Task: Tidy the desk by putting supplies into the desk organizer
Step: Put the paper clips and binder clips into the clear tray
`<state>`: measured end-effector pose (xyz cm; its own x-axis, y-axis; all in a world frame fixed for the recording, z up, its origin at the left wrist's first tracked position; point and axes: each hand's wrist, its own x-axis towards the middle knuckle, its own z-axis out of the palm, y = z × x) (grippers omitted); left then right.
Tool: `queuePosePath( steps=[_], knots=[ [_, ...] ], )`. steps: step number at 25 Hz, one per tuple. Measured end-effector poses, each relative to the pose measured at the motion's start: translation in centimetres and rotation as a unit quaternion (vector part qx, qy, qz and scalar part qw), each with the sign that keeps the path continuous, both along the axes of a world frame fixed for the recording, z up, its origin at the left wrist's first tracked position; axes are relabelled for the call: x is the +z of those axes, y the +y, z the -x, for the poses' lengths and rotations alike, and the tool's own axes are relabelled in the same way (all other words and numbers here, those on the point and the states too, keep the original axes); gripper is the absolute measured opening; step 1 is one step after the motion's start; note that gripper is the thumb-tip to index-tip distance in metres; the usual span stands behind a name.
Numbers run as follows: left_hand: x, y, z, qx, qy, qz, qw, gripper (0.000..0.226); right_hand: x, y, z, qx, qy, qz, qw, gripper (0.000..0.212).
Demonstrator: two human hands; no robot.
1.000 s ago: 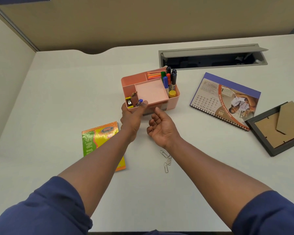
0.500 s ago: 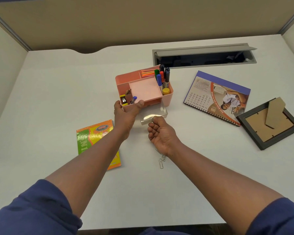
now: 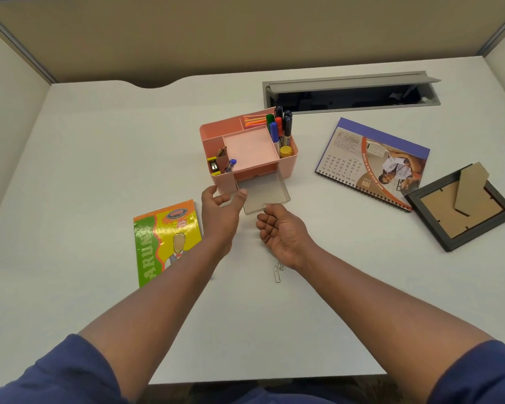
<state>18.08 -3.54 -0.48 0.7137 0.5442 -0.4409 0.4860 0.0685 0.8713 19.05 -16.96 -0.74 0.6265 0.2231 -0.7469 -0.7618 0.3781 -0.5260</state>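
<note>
Now | clear drawer farther out | right hand pulling | left hand released

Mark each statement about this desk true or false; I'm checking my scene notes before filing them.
1. The clear plastic drawer of the pink plastic desk organizer is pulled out. True.
2. The metal paper clips lie inside that drawer. False: they lie on the white desk, near the right hand's wrist.
3. The capped markers stand upright in the organizer's right compartment. True.
4. The black picture frame lies face up. False: its cardboard back and stand face up.
5. The left hand holds the green and yellow booklet. False: that hand is at the organizer's front corner; the booklet lies apart on the desk.
</note>
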Motion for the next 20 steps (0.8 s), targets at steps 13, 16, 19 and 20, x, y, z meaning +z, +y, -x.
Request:
queuePosePath(
  steps=[13, 16, 19, 20],
  knots=[
    [0.5, -0.1, 0.5, 0.010, -0.021, 0.049, 0.998, 0.058, 1.2, 0.0, -0.6, 0.032, -0.030, 0.029, 0.999, 0.031],
    [0.4, -0.7, 1.5, 0.057, -0.030, 0.027, 0.998, 0.029, 1.0, -1.2, -0.4, 0.036, -0.050, 0.067, 0.996, 0.022],
    [-0.8, -1.8, 3.6, 0.063, -0.022, -0.037, 0.997, 0.012, 0.6, -3.4, -0.2, 0.111, -0.159, 0.231, 0.953, 0.004],
    [-1.1, -2.2, 4.4, 0.023, -0.018, -0.059, 0.998, 0.010, 0.3, -4.3, -0.1, 0.154, -0.209, 0.310, 0.915, 0.006]
  ],
)
